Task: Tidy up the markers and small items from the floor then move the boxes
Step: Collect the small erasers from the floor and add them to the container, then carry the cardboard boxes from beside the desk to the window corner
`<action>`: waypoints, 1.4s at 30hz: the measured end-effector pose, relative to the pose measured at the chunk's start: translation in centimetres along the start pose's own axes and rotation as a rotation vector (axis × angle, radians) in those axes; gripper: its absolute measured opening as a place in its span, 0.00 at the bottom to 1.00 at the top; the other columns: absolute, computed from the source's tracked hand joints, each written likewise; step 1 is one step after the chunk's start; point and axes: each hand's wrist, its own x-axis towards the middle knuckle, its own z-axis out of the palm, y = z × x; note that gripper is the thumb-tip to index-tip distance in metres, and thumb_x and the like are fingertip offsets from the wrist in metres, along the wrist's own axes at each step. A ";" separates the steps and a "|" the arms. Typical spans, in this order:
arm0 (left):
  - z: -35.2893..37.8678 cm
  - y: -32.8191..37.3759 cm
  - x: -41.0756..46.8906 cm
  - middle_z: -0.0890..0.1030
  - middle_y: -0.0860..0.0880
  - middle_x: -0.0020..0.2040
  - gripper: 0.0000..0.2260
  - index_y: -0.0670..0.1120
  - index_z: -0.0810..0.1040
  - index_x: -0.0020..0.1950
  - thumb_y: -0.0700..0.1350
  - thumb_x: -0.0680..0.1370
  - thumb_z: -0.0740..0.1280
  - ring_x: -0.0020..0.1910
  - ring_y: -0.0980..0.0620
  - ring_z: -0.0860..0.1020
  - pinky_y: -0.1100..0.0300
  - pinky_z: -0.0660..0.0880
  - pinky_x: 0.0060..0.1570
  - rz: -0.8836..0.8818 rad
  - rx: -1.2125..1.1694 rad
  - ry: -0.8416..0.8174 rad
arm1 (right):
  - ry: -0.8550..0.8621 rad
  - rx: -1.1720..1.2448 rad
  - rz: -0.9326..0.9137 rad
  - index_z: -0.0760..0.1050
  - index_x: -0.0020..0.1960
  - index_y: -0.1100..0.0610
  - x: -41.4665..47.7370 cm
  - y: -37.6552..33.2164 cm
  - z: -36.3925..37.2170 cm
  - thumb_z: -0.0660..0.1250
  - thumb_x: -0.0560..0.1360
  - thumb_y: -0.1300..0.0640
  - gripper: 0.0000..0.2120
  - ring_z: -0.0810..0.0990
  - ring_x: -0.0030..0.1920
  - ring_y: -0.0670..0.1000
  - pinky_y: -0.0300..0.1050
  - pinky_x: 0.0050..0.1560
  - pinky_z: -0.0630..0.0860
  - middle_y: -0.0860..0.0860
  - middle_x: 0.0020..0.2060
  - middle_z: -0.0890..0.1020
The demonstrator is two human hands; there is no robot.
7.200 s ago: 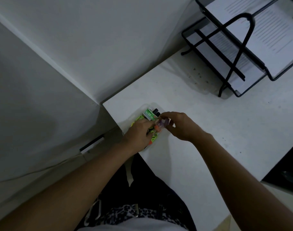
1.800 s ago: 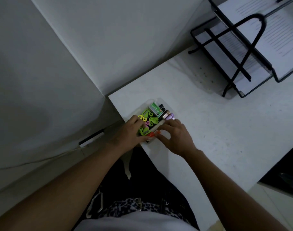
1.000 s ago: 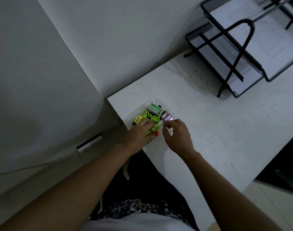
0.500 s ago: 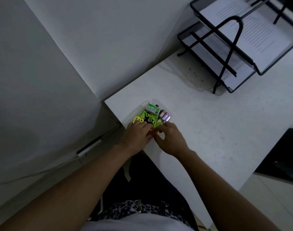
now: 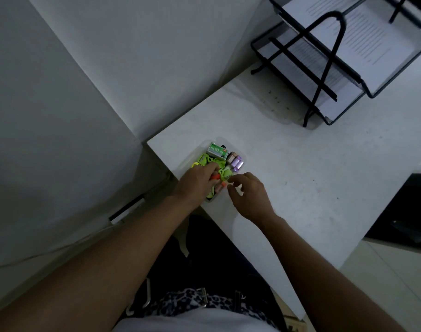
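- Box (image 5: 210,200) of small bits sits at desk (image 5: 300,176) near-left corner.
- My left hand (image 5: 196,182) is in it, pinching an orange piece (image 5: 215,176).
- Right hand (image 5: 249,195) just right of it, fingers loose, holding nothing.

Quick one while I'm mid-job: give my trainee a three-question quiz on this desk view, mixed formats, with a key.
1. True or false: the green staple box lies at the far end of the clear container.
2. Which hand rests on the container's contents? A) left hand B) right hand
3. Fill in: the black wire paper tray holds printed ____.

Key: 1 true; 2 A; 3 sheets of paper.
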 end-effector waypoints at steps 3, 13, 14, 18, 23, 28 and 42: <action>0.4 -0.2 -0.2 0.80 0.38 0.53 0.14 0.43 0.72 0.62 0.39 0.77 0.64 0.52 0.37 0.78 0.46 0.76 0.49 -0.017 0.100 0.021 | 0.041 0.017 0.049 0.79 0.55 0.56 -0.8 0.5 -0.5 0.66 0.76 0.57 0.09 0.75 0.45 0.50 0.40 0.45 0.70 0.52 0.45 0.79; -1.4 -0.5 -3.9 0.78 0.37 0.53 0.17 0.46 0.72 0.65 0.46 0.77 0.64 0.52 0.38 0.75 0.48 0.75 0.49 0.121 0.129 0.045 | 0.291 0.061 0.200 0.77 0.56 0.54 -6.9 -0.4 -0.4 0.65 0.77 0.55 0.09 0.76 0.44 0.48 0.46 0.48 0.76 0.51 0.46 0.79; -1.6 -0.5 -4.6 0.78 0.38 0.54 0.17 0.46 0.72 0.65 0.46 0.76 0.64 0.53 0.38 0.75 0.48 0.76 0.50 0.147 0.117 0.034 | 0.303 0.076 0.212 0.77 0.56 0.54 -7.5 -0.8 -0.1 0.65 0.77 0.55 0.09 0.76 0.45 0.48 0.46 0.49 0.76 0.51 0.47 0.79; -2.0 0.1 -8.7 0.79 0.41 0.56 0.16 0.44 0.74 0.63 0.45 0.76 0.66 0.55 0.42 0.76 0.54 0.74 0.52 0.315 0.063 0.006 | 0.379 0.129 0.250 0.76 0.60 0.54 -11.3 -3.1 1.9 0.65 0.77 0.53 0.12 0.75 0.49 0.45 0.40 0.51 0.72 0.51 0.55 0.78; -1.0 0.8 -15.2 0.80 0.46 0.54 0.12 0.44 0.76 0.58 0.46 0.76 0.67 0.53 0.49 0.78 0.55 0.75 0.52 0.490 -0.007 -0.119 | 0.562 0.211 0.321 0.76 0.59 0.53 -18.5 -4.7 4.0 0.66 0.76 0.54 0.12 0.75 0.51 0.44 0.40 0.52 0.73 0.49 0.57 0.78; 1.0 1.8 -21.6 0.78 0.48 0.55 0.11 0.46 0.76 0.58 0.48 0.78 0.65 0.54 0.50 0.76 0.55 0.75 0.53 0.486 0.038 -0.287 | 0.583 0.247 0.449 0.75 0.59 0.54 -27.4 -5.0 6.6 0.67 0.76 0.53 0.13 0.75 0.52 0.45 0.40 0.52 0.72 0.50 0.55 0.78; 12.4 8.8 -30.2 0.77 0.48 0.55 0.11 0.46 0.76 0.59 0.46 0.78 0.65 0.49 0.57 0.73 0.73 0.65 0.41 0.479 0.068 -0.509 | 0.601 0.351 0.748 0.72 0.52 0.45 -45.3 2.0 8.9 0.67 0.74 0.49 0.08 0.75 0.45 0.41 0.34 0.40 0.70 0.43 0.48 0.75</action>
